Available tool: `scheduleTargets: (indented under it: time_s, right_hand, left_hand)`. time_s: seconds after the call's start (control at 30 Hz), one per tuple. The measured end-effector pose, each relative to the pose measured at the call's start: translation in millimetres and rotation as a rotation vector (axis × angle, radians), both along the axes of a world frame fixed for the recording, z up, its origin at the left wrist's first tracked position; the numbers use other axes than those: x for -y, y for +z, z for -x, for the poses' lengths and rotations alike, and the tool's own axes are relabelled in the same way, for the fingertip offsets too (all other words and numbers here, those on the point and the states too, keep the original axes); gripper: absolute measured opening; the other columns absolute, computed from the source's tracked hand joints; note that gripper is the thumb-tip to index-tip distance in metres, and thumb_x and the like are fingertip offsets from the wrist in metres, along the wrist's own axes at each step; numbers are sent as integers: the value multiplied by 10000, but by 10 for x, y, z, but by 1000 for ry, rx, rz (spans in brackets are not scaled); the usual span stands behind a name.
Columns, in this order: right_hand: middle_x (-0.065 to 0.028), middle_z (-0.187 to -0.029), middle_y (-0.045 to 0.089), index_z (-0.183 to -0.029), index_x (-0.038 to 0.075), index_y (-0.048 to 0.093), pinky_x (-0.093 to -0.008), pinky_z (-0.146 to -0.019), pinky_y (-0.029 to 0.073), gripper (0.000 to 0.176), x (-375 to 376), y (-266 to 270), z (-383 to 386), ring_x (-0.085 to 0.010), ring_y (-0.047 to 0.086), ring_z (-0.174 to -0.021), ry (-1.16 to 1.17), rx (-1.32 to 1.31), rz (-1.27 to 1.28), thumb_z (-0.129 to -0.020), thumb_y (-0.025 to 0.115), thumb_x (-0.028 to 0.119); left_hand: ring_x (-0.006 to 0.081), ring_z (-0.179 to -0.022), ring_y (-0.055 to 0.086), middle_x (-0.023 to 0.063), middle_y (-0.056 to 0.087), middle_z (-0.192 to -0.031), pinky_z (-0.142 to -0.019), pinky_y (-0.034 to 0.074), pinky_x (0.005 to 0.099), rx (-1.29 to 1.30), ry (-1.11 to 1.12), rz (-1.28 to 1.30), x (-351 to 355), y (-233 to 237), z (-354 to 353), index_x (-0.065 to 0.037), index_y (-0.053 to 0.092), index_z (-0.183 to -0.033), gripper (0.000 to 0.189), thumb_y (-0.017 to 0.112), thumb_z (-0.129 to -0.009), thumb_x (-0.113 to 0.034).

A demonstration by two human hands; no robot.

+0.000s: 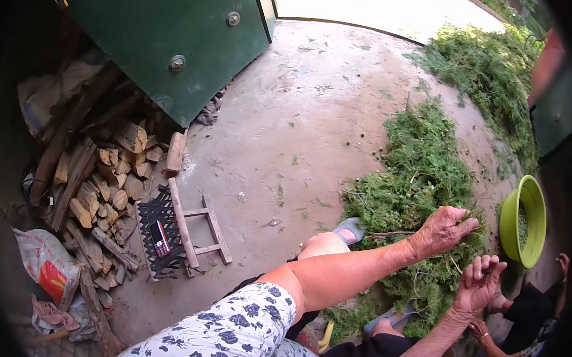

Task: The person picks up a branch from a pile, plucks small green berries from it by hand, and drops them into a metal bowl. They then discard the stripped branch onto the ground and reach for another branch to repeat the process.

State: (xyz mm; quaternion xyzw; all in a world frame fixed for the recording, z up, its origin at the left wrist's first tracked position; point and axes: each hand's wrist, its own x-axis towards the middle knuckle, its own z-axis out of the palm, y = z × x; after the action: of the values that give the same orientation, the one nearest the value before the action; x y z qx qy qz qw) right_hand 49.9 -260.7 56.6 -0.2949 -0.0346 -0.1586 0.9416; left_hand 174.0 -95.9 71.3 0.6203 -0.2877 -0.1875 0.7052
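Green branches [427, 155]: feathery, fine-leaved, loosely heaped on floor [317, 114], 3 o'clock in view. Left hand [443, 230] over them, fingers bent; can't tell if pinching a sprig. Right hand [479, 286], 5 o'clock of left, fingers curled together, contents unclear.

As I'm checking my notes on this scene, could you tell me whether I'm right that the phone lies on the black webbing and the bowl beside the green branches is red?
Not quite: the head view shows that the bowl beside the green branches is yellow-green, not red. The phone does lie on the black webbing.
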Motion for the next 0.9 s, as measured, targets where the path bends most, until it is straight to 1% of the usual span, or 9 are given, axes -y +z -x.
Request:
scheduleTargets:
  time_s: [0.03,0.13,0.23,0.27,0.43,0.53,0.6,0.67,0.9]
  right_hand:
    - [-45,-701,433,-946,18,525,-220,-360,260,292,-103,92,-9,-114,390,-525,-113,-104,-37,-929,457,301]
    - [-34,-720,454,-974,32,534,-211,-374,264,233,-156,167,-1,-107,391,-523,-178,-156,-52,-914,495,254]
    - [-30,-721,473,-971,38,559,-207,-385,269,209,-236,256,11,-100,410,-533,-253,-181,-3,-895,530,231]
    - [-31,-719,482,-962,38,568,-205,-389,271,204,-257,285,-19,-99,419,-536,-274,-182,19,-891,538,226]
    - [-13,-698,543,-937,28,588,-156,-417,347,148,-470,417,-109,-74,486,-530,-433,-363,263,-848,603,144]
    - [22,-665,550,-912,39,620,-122,-412,332,116,-615,503,-162,-19,472,-509,-449,-505,592,-839,620,129]
    - [15,-717,558,-913,22,632,-142,-433,350,109,-675,492,-204,-25,470,-522,-420,-517,631,-836,615,97]
    - [4,-783,564,-939,3,633,-174,-455,365,135,-697,416,-256,-39,469,-533,-447,-545,927,-827,614,75]
    - [-7,-778,564,-930,-13,642,-209,-537,396,179,-791,310,-366,-64,493,-611,-392,-527,1015,-767,661,59]
  left_hand:
    - [130,-627,544,118,574,-657,-599,453,293,121,101,-14,18,-23,19,-7,597,-897,230,592,-833,-229]
    - [167,-763,623,136,638,-829,-680,480,280,209,161,33,5,51,87,-32,596,-974,178,607,-808,-97]
    - [161,-992,543,168,567,-1114,-857,425,268,289,177,-50,-105,103,55,-34,405,-1275,523,601,-791,-56]
    - [168,-1061,504,164,524,-1189,-913,390,270,150,101,-56,-144,142,57,-23,354,-1309,593,613,-775,-45]
    - [139,-994,522,132,561,-1135,-880,410,263,236,64,-178,-231,93,38,-49,388,-1303,606,636,-752,-10]
    - [113,-936,531,89,590,-1069,-840,432,254,136,-15,-119,-250,70,21,-50,404,-1296,608,644,-741,16]
    - [91,-890,528,61,603,-1013,-803,445,246,230,-5,-123,-258,38,-4,-53,405,-1296,619,648,-734,33]
    - [91,-891,525,60,608,-998,-800,444,248,172,-21,-126,-270,63,-6,-58,416,-1291,612,653,-733,30]
    - [75,-864,519,41,601,-1000,-780,444,234,286,19,-123,-332,57,-35,-60,442,-1277,571,658,-750,-17]
